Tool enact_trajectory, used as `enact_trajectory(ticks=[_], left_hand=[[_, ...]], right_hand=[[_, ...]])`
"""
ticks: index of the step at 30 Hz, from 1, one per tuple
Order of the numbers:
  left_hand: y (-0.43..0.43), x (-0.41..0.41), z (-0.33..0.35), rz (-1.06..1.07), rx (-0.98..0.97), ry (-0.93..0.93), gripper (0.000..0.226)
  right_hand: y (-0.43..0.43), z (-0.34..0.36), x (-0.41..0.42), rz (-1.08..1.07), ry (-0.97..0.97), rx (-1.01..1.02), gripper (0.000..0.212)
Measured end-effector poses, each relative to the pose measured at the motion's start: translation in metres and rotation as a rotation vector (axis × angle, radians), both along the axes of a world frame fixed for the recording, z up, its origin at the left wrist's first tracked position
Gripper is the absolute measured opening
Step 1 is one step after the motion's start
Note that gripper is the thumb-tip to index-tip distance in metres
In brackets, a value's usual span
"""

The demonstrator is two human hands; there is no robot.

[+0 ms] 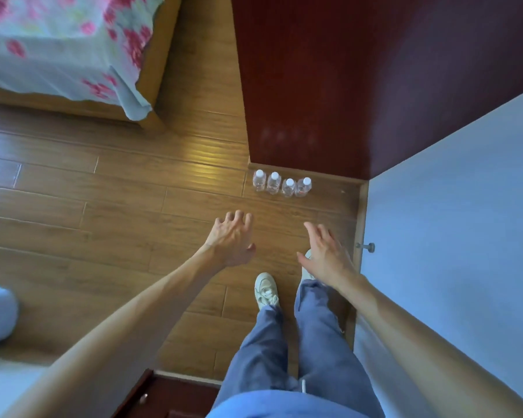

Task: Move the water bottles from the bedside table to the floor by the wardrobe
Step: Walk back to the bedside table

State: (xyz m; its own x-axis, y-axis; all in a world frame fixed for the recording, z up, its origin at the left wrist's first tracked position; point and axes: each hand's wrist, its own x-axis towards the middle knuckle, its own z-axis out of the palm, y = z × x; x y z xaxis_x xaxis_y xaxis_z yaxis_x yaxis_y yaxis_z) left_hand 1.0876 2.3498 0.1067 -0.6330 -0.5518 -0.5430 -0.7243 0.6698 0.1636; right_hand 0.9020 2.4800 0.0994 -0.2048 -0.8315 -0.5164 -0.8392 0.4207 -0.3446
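Left hand (233, 236): released, fingers spread and slightly bent, holding nothing. Right hand (326, 254): released, fingers nearly straight, holding nothing. Both hands are stretched forward over the wooden floor (118, 206), apart from each other, and touch nothing.

Four water bottles (281, 185) stand upright on the floor in a close row with white caps up, just ahead of the hands and against the foot of the dark red wardrobe (329, 86).

Below the hands: two pale shoes (266, 289) and blue trousers (284, 357). Upper left: a bed (58, 46) with a floral sheet.
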Motion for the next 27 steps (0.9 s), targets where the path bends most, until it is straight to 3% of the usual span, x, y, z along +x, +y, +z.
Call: enact_trajectory(ticks=[8,27], left_hand=[[-0.034,0.021,0.065,0.158,-0.085,0.063,0.048],[-0.16,0.063,0.154,0.478,-0.29,0.057,0.046]], right_hand=[[-0.051,0.059,0.011,0.147,0.052,-0.039,0.068],[-0.262,0.133,0.003,0.429,0.037,-0.261,0.066]])
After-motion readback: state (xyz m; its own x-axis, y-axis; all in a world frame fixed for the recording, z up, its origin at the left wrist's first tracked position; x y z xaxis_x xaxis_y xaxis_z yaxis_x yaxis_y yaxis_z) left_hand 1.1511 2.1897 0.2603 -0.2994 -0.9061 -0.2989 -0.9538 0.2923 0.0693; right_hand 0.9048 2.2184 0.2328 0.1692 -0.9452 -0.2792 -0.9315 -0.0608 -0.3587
